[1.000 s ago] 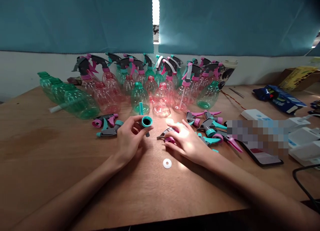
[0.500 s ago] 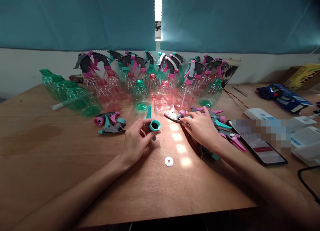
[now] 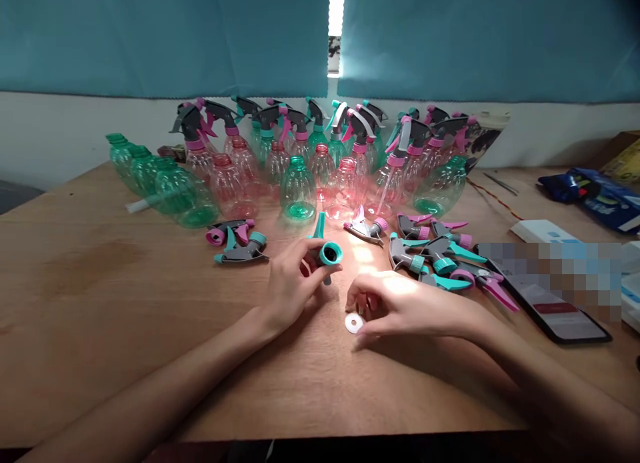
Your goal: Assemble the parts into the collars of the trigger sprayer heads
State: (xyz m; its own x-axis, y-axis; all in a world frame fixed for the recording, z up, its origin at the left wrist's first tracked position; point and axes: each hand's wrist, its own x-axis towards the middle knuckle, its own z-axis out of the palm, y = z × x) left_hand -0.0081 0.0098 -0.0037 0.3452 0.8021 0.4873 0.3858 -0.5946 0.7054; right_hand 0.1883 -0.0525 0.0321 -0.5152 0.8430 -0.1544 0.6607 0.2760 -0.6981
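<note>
My left hand (image 3: 295, 276) is closed around a teal-and-grey trigger spray head (image 3: 331, 253), its threaded collar facing me and its teal lever pointing away. My right hand (image 3: 395, 306) is low over the table at a flat white washer (image 3: 354, 323) with a small centre hole. Its thumb and curled fingers are apart at the washer's edges; the washer appears to lie on the wood. Beyond this hand lies a pink-and-grey spray head (image 3: 367, 228). More loose spray heads (image 3: 440, 253) are piled to the right, and a teal one (image 3: 243, 249) lies left among others.
Several green and pink bottles stand across the back, such as a green bottle (image 3: 298, 189), many fitted with spray heads. Green bottles (image 3: 175, 186) lean at the left. A phone (image 3: 545, 296), a white power strip (image 3: 535, 233) and a blue packet (image 3: 590, 196) are at the right.
My right hand has moved from the pink-and-grey spray head toward me, down to the white washer. My left hand keeps the teal spray head. The view has turned slightly left.
</note>
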